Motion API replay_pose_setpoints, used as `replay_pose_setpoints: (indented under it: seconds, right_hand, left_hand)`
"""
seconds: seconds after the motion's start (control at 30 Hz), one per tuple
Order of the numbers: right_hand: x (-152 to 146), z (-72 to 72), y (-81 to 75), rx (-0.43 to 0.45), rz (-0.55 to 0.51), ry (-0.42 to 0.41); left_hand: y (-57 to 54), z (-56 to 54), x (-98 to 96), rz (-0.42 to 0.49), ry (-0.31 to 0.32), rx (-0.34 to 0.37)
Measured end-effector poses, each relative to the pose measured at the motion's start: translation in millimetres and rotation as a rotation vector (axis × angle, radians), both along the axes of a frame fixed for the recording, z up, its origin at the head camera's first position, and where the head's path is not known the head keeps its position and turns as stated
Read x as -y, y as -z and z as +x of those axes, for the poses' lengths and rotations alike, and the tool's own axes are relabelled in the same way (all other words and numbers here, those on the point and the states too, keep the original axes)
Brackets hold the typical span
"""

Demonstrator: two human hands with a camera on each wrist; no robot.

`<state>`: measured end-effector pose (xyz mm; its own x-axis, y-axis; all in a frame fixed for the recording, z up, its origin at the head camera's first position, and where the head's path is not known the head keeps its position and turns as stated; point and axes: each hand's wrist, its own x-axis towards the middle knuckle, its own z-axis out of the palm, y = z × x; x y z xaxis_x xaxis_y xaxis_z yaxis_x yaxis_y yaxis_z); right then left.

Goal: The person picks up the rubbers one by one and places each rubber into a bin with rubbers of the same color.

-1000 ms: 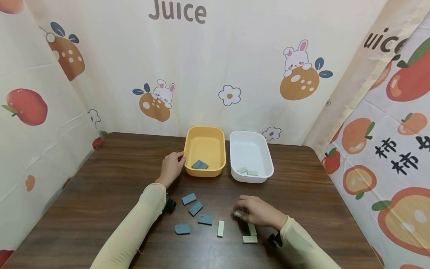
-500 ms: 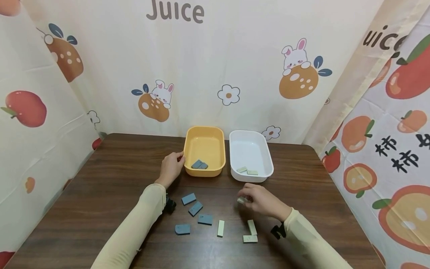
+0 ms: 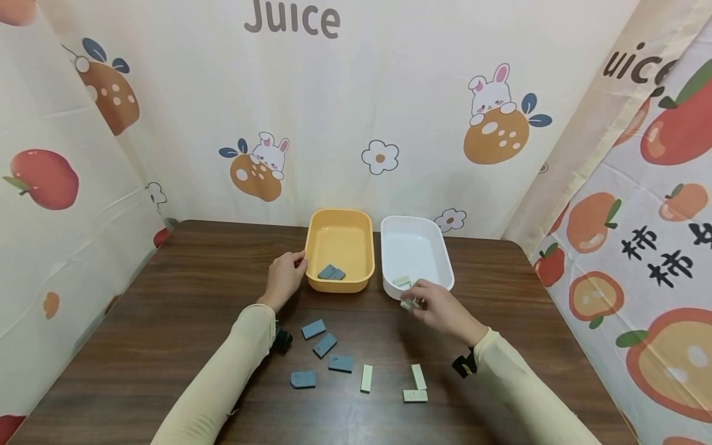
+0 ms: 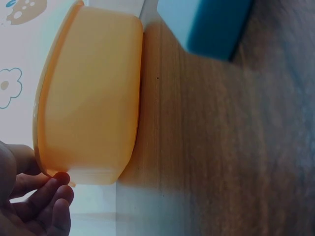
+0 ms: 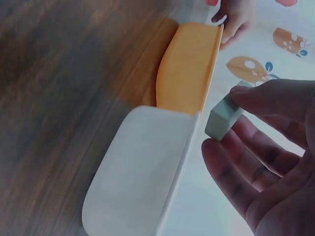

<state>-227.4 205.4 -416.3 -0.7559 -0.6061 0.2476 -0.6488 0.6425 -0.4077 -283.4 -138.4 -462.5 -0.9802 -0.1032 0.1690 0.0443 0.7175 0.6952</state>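
Note:
My left hand (image 3: 285, 279) pinches the left rim of the yellow bin (image 3: 340, 238), thumb and fingertips at its edge in the left wrist view. Two blue-grey blocks (image 3: 332, 272) lie in that bin. Between thumb and fingers, my right hand (image 3: 442, 309) holds a small pale green block (image 5: 225, 115). It is held up at the front rim of the white bin (image 3: 414, 247), overlapping that rim in the head view. Inside the white bin a pale green block (image 3: 402, 281) shows, and the right hand hides part of the floor there.
Several blue-grey blocks (image 3: 340, 363) lie loose on the dark wooden table (image 3: 194, 296) left of centre. Three pale green blocks (image 3: 366, 378) lie in front, two of them close together. A printed curtain (image 3: 334, 123) hangs behind the bins.
My right hand has lifted the pale green block from the table and carried it forward to the white bin's front rim. The left hand stays on the yellow bin.

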Motion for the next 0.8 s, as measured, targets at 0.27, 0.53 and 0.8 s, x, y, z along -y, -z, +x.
replay_pose_setpoints:
  seconds: [0.27, 0.53, 0.8]
  right_hand:
    - [-7.5, -17.4, -4.1, -0.007, -0.019, 0.104]
    - [-15.3, -32.3, -4.8, -0.010, -0.014, 0.161]
    - [-22.0, -48.0, -5.3, 0.001, 0.009, 0.212]
  left_hand:
    - [0.3, -1.0, 0.3, -0.006, -0.004, -0.001]
    - [2.7, -1.6, 0.7, 0.001, -0.006, 0.008]
    - [4.8, -1.6, 1.0, 0.005, -0.010, -0.016]
